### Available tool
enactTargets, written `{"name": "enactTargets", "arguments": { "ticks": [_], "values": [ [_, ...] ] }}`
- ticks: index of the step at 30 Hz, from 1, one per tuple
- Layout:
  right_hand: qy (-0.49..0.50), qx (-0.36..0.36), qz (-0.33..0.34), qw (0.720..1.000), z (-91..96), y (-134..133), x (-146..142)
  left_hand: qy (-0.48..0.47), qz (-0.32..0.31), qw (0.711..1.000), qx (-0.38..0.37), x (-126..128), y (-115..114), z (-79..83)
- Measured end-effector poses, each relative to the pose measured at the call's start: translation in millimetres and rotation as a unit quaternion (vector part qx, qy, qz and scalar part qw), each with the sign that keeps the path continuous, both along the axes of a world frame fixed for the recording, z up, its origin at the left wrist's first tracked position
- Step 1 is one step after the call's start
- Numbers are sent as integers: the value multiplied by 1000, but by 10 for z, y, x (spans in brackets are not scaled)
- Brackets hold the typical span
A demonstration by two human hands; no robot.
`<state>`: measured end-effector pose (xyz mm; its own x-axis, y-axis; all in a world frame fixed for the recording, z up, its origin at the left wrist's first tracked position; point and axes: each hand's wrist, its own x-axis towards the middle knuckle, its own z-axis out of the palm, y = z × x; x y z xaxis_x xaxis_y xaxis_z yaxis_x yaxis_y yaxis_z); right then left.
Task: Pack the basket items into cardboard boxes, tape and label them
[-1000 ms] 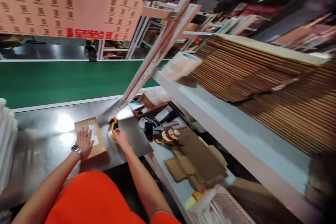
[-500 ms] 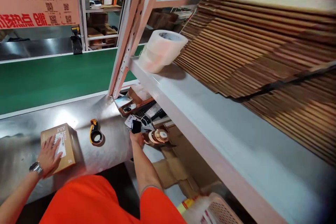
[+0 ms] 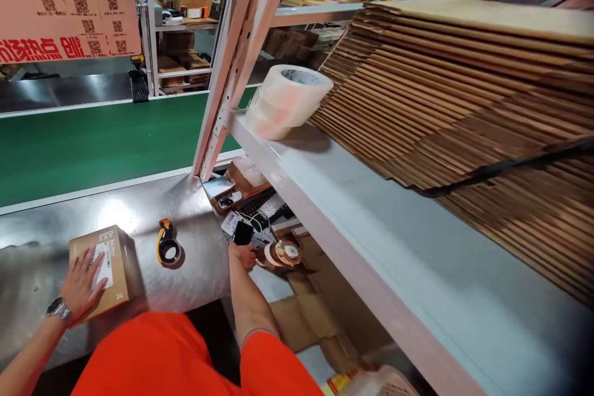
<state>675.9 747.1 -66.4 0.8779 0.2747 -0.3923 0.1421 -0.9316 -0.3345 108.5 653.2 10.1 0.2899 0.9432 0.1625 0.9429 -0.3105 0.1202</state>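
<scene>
My left hand [image 3: 83, 288], with a watch at the wrist, lies flat on top of a closed cardboard box [image 3: 121, 272]. Its fingers are spread beside and partly over a white label [image 3: 104, 265]. On the metal bench to the right of the box is a yellow and black tape dispenser [image 3: 167, 246]. Beyond the bench's right edge, my right hand [image 3: 242, 254] is closed around what looks like a black barcode scanner [image 3: 243, 233]; its grip is hidden by the fingers. Brown tape rolls [image 3: 284, 253] sit just right of that hand.
A green conveyor belt [image 3: 93, 151] runs behind the metal bench [image 3: 199, 272]. At right, a white shelf [image 3: 352, 210] juts out above bench height, bearing clear tape rolls [image 3: 288, 102] and stacked flat cardboard [image 3: 440, 99]. A keyboard [image 3: 260, 203] and an upright post [image 3: 232, 68] stand near the right hand.
The view has tilted slightly, so the surroundings sit a little lower. Both hands keep nearly the same places, the left on the box and the right around the scanner.
</scene>
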Motion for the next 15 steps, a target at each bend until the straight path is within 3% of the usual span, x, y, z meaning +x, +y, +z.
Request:
{"name": "enactTargets", "arguments": {
  "ticks": [11, 15],
  "values": [
    [1, -11, -35, 999, -103, 79, 26, 12, -18, 1000, 1, -1, 6, 7],
    [7, 3, -14, 1000, -112, 77, 38, 7, -13, 1000, 0, 9, 9, 20]
  ]
}}
